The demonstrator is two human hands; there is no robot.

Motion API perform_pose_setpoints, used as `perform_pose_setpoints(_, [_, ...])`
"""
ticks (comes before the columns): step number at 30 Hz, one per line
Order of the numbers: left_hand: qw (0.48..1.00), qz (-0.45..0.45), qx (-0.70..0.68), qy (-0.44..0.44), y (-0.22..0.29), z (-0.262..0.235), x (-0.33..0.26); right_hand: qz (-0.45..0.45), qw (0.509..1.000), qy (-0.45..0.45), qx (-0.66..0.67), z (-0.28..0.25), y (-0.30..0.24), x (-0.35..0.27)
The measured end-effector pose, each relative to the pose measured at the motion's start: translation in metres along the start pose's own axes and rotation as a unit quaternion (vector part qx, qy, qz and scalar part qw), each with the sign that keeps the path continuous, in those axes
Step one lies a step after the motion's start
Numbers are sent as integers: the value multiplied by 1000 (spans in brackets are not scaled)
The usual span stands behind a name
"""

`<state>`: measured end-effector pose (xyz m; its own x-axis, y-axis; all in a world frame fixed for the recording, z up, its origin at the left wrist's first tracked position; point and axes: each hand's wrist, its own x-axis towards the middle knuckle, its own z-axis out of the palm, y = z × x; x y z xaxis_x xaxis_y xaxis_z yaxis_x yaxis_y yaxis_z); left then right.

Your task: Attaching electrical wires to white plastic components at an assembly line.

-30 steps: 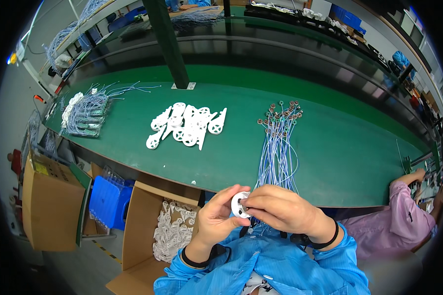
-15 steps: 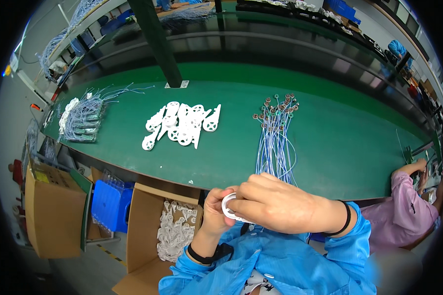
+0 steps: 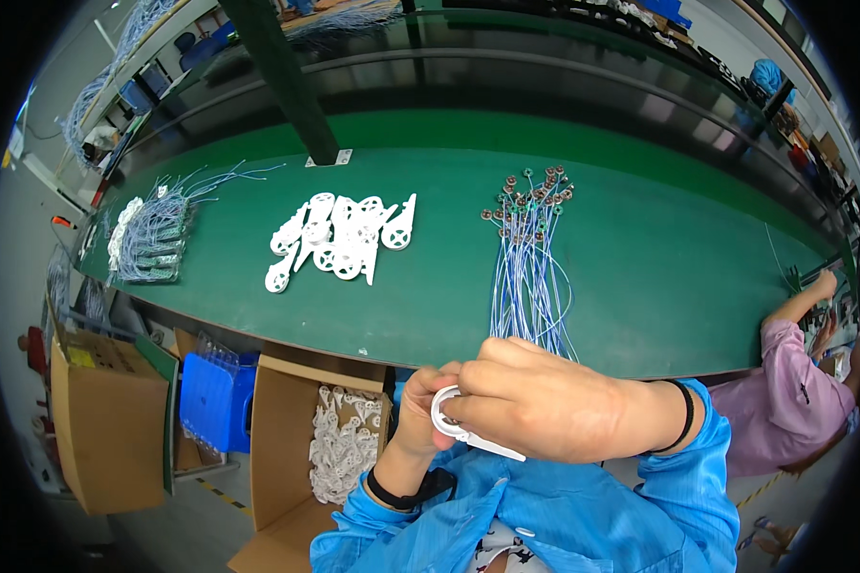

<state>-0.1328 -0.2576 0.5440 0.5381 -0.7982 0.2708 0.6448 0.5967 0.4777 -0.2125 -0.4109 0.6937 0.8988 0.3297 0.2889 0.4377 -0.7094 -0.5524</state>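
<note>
A long green surface (image 3: 640,286) curved across the frame, with a dark green post (image 3: 282,81) rising from its far side. At its right end a co-worker in a pink sleeve (image 3: 784,396) leaned in, one arm reaching onto the green top.

Below the near edge stood a large closed cardboard box (image 3: 105,420) at the left, a blue plastic crate (image 3: 215,401) beside it, and an open carton (image 3: 282,435) heaped with white plastic parts (image 3: 344,444).

On the surface lay three groups, well apart from one another: a bundle of blue-white wires with white connectors (image 3: 148,234) at the left, a loose pile of white round-ended plastic pieces (image 3: 339,239) in the middle, and a sheaf of blue wires (image 3: 530,272) with small dark round ends fanned at the top (its lower strands ran to the near edge just above the hands).

Both forearms wore blue sleeves, each wrist with a dark band. The right hand (image 3: 545,411) sat in front of the chest, below the surface's edge, its fingers curled over and pinching a white plastic ring piece (image 3: 449,420) whose flat tail stuck out beneath the hand. The left hand (image 3: 420,415) met it from the other side, its grip closed on the same ring, thumb and fingers pressed against the rim.
</note>
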Motion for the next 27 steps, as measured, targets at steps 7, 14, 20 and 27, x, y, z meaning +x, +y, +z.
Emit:
perform_pose_setpoints(7, [999,1,28,15,3,-1,-3,5,999,-40,-22,-4,-6,2])
perform_pose_setpoints(14, [999,-1,29,24,1,-1,-5,-22,998,-17,-48,5,-1,2])
perform_pose_setpoints(20, [1000,-13,-12,21,-3,-12,-5,-5,999,-17,27,8,15,2])
perform_pose_setpoints(27, [997,-48,-31,-55,2,-1,9,36,992,-8,122,-19,19,0])
